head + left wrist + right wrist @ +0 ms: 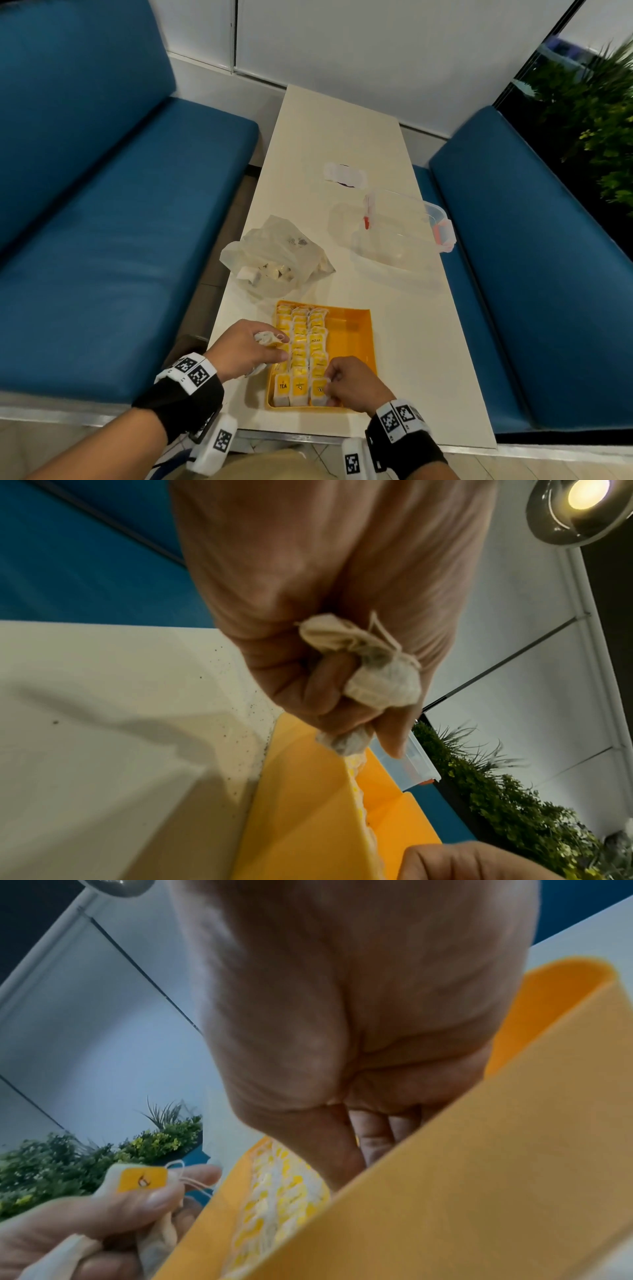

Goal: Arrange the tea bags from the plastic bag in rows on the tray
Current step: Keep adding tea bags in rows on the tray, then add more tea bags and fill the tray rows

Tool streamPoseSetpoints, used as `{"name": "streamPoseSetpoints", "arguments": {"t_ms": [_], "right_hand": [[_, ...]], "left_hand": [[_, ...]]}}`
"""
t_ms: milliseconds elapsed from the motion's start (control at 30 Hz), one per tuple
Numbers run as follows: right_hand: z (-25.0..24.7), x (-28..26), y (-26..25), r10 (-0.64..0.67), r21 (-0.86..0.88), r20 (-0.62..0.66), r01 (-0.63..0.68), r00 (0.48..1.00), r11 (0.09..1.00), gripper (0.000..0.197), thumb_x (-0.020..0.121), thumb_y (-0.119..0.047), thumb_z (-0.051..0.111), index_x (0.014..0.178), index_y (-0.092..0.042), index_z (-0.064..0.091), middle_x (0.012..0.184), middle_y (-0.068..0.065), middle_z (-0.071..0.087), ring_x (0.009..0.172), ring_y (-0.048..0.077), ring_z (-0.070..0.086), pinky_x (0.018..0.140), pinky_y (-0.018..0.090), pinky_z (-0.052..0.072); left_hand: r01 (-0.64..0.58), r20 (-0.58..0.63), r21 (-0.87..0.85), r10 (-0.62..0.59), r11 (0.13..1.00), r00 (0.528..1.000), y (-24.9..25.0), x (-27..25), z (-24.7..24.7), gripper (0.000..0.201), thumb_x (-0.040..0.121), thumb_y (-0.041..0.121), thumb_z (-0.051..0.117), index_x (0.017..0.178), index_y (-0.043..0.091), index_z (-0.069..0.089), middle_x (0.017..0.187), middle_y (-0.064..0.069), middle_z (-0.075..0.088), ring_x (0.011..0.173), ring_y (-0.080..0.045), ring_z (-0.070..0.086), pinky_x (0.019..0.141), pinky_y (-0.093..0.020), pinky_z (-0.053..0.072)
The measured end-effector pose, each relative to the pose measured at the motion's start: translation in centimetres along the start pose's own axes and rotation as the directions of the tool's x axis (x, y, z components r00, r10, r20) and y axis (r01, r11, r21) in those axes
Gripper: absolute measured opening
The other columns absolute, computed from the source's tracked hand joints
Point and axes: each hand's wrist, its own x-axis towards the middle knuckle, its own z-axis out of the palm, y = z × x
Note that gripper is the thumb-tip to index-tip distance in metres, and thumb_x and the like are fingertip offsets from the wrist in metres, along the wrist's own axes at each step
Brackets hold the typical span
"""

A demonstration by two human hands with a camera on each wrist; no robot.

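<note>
An orange tray (356, 339) lies near the table's front edge, with three rows of yellow-tagged tea bags (301, 346) along its left side. My left hand (270, 346) hovers at the tray's left rim and grips a bunch of tea bags (380, 677), one yellow tag (142, 1179) showing. My right hand (329, 389) reaches into the tray's near end and pinches the nearest tea bag (319, 392) of the third row. Beyond the tray, a crumpled plastic bag (274, 253) holds more tea bags.
A clear plastic container (400, 240) with red clips stands at the right of the table (342, 130), a white slip (344, 174) behind it. Blue benches (102, 222) flank the table. The tray's right half (352, 337) is bare. Green plants (589, 113) stand at the far right.
</note>
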Motion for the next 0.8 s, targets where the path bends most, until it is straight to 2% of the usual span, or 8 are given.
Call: {"name": "streamPoseSetpoints", "arguments": {"t_ms": [100,233,333,400,500,633,800], "right_hand": [[0.7,0.3,-0.2,0.006,-0.048,-0.029,-0.007,1.000,0.999,0.015,0.082,-0.007,0.065,0.079,-0.020,0.056,0.075,0.002,0.066,0.066,0.018,0.074,0.066,0.033,0.058],[1.0,0.2,-0.4,0.027,-0.078,-0.087,-0.034,0.996,0.996,0.018,0.077,-0.009,0.067,0.079,-0.021,0.054,0.079,0.003,0.066,0.063,0.017,0.073,0.069,0.041,0.060],[1.0,0.0,-0.6,0.045,-0.111,-0.085,-0.055,0.995,0.992,0.029,0.069,-0.015,0.076,0.079,-0.021,0.050,0.080,0.000,0.063,0.063,0.013,0.069,0.058,0.033,0.053],[1.1,-0.1,-0.8,0.042,-0.167,-0.098,-0.058,0.994,0.984,0.036,0.063,-0.020,0.082,0.079,-0.022,0.049,0.082,-0.002,0.061,0.068,0.012,0.060,0.057,0.028,0.045],[1.5,-0.1,-1.0,0.031,-0.248,-0.107,-0.057,0.994,0.967,0.037,0.068,-0.021,0.081,0.075,-0.023,0.045,0.080,-0.007,0.052,0.068,0.007,0.046,0.052,0.023,0.036],[1.7,-0.1,-1.7,0.050,-0.296,-0.119,-0.084,0.992,0.952,0.038,0.070,-0.021,0.081,0.075,-0.023,0.043,0.085,-0.005,0.052,0.078,0.014,0.051,0.051,0.022,0.035],[2.0,0.0,-2.4,0.072,-0.284,-0.107,-0.100,0.992,0.954,0.038,0.069,-0.017,0.080,0.073,-0.023,0.042,0.082,-0.005,0.051,0.081,0.017,0.053,0.050,0.022,0.035]], "left_hand": [[0.001,-0.009,0.033,-0.001,0.999,1.000,-0.4,0.0,0.1,0.029,0.066,0.020,0.095,0.088,0.033,0.082,0.099,0.012,0.078,0.098,-0.006,0.072,0.096,-0.035,0.057],[0.017,-0.008,0.066,-0.017,0.998,1.000,-1.0,-0.3,0.0,0.033,0.065,0.017,0.095,0.089,0.036,0.081,0.099,0.012,0.078,0.096,-0.006,0.072,0.095,-0.036,0.057],[0.003,-0.007,0.039,-0.002,0.999,1.000,-1.2,-0.4,0.1,0.034,0.066,0.011,0.094,0.089,0.033,0.082,0.100,0.010,0.078,0.097,-0.007,0.072,0.095,-0.036,0.058],[0.000,-0.015,0.022,0.000,1.000,1.000,-1.2,-0.4,0.2,0.034,0.066,0.008,0.093,0.089,0.031,0.082,0.099,0.009,0.079,0.098,-0.007,0.072,0.095,-0.037,0.058],[-0.002,-0.024,0.003,0.002,1.000,1.000,-1.3,-0.3,0.3,0.035,0.065,0.006,0.093,0.087,0.030,0.082,0.099,0.007,0.079,0.099,-0.009,0.072,0.095,-0.038,0.058],[-0.001,-0.038,-0.005,0.001,1.000,0.999,-1.5,-0.2,0.4,0.034,0.064,0.007,0.094,0.087,0.029,0.082,0.097,0.007,0.079,0.098,-0.010,0.073,0.095,-0.038,0.058],[-0.003,-0.038,-0.025,0.002,1.000,0.999,-1.3,0.0,0.5,0.032,0.065,0.005,0.093,0.088,0.025,0.082,0.097,0.007,0.079,0.098,-0.009,0.073,0.094,-0.036,0.058]]}}
